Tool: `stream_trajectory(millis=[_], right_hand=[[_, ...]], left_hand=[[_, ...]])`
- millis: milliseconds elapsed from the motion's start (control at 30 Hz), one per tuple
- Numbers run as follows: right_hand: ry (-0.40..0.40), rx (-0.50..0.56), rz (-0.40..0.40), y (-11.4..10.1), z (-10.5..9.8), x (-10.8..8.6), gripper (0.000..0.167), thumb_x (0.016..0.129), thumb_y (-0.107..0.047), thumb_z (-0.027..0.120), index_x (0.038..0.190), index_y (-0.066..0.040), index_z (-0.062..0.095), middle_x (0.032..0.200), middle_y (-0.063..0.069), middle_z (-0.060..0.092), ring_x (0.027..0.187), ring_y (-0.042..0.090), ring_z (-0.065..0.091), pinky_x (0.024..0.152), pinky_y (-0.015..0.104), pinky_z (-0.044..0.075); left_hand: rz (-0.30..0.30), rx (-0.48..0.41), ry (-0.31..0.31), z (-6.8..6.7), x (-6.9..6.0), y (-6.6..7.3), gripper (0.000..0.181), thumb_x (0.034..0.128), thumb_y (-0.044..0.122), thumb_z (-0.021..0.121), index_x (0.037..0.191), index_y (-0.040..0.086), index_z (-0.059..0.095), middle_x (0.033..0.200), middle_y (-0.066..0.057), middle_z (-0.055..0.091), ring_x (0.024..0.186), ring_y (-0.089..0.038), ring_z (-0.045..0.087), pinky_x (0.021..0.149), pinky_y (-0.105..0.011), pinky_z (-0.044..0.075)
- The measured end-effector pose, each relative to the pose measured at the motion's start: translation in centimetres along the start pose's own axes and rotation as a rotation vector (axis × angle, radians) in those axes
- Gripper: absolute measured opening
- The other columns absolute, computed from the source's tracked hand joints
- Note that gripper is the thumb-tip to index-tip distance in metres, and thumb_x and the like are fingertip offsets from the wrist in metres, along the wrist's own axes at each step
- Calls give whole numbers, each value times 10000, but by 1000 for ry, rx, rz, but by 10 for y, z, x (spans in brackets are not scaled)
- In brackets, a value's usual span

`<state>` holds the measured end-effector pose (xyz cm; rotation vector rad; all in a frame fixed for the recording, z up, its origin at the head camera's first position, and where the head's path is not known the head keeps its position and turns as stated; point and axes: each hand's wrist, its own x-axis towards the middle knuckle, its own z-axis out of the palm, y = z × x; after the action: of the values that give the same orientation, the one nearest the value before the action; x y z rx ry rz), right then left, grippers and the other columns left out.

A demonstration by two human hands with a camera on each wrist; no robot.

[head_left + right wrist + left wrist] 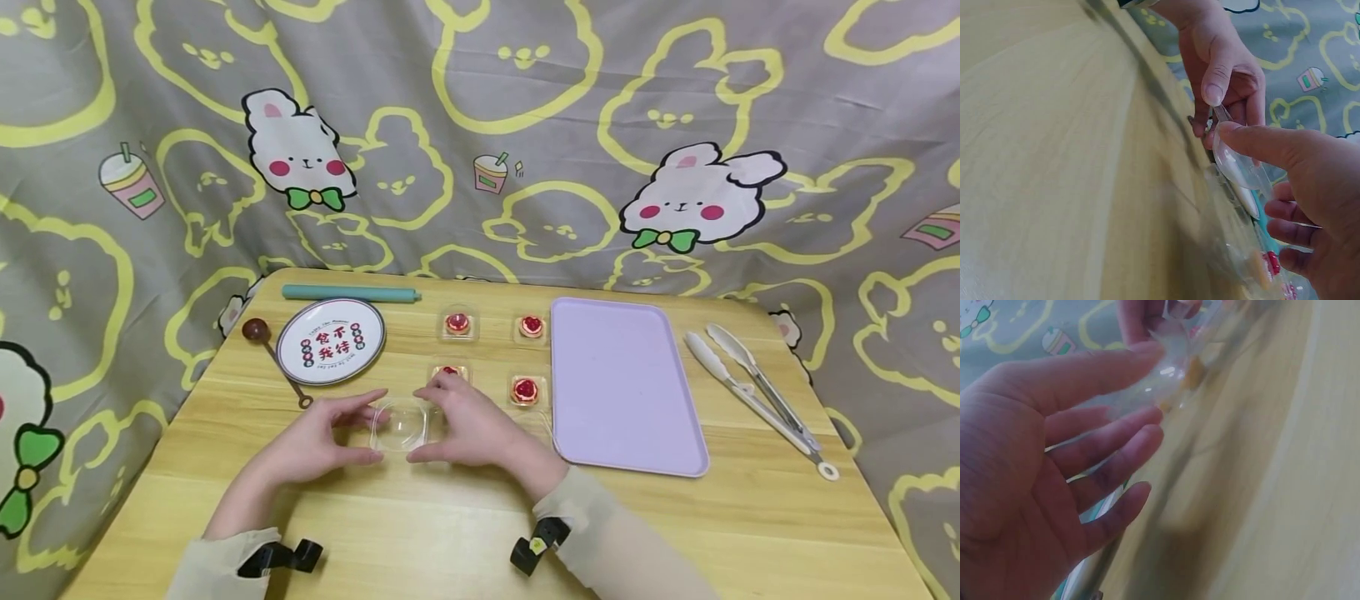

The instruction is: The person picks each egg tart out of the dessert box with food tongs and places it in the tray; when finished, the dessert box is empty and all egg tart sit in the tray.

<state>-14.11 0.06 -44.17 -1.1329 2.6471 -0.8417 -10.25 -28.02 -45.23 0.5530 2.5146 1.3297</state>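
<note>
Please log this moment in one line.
left hand: holds clear domed lid; right hand: holds same lid; red-topped tarts: left of lilac tray

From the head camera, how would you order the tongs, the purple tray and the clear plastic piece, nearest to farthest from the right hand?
1. Clear plastic piece: between both hands, touching the right hand.
2. Purple tray: just to its right.
3. Tongs: farther right, past the tray.

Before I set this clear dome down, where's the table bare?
Bare: the table between your forearms, the stretch from right sleeve to tongs, and the strip between tray and tongs. Crowded: around the tarts and where plate, spoon and teal rod bunch.
</note>
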Motion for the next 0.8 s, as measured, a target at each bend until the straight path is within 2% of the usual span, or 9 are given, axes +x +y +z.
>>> stream_trajectory(millis=[133,233,400,800], right_hand=[[-3,-97,-16,1,5,0,888,752,-587,919,1413,-56,657,1239,5,609,1081,136,575,1020,314,510],[-4,-151,-26,3,7,-2,862,753,-606,909,1376,-55,683,1194,-6,616,1068,139,574,1007,316,509],[1,-174,-28,4,8,-9,835,754,-623,898,1340,-60,707,1161,-10,609,1042,145,567,955,325,519],[-7,-224,-18,8,5,-18,850,765,-663,870,1370,-91,700,1187,-5,615,1056,144,550,918,336,505]], left_hand=[[5,38,-23,2,1,-2,906,811,283,935,1557,16,498,1194,43,753,1077,-164,700,1001,-410,550],[1,34,-53,5,3,-1,892,816,273,933,1546,-6,503,1162,30,748,1027,-163,694,862,-337,588],[-29,11,-98,11,7,1,890,817,274,931,1546,-6,503,1137,24,732,1003,-185,684,808,-323,584],[-31,-3,-129,16,12,2,897,819,257,934,1555,-6,493,1096,3,713,973,-209,674,772,-310,571]])
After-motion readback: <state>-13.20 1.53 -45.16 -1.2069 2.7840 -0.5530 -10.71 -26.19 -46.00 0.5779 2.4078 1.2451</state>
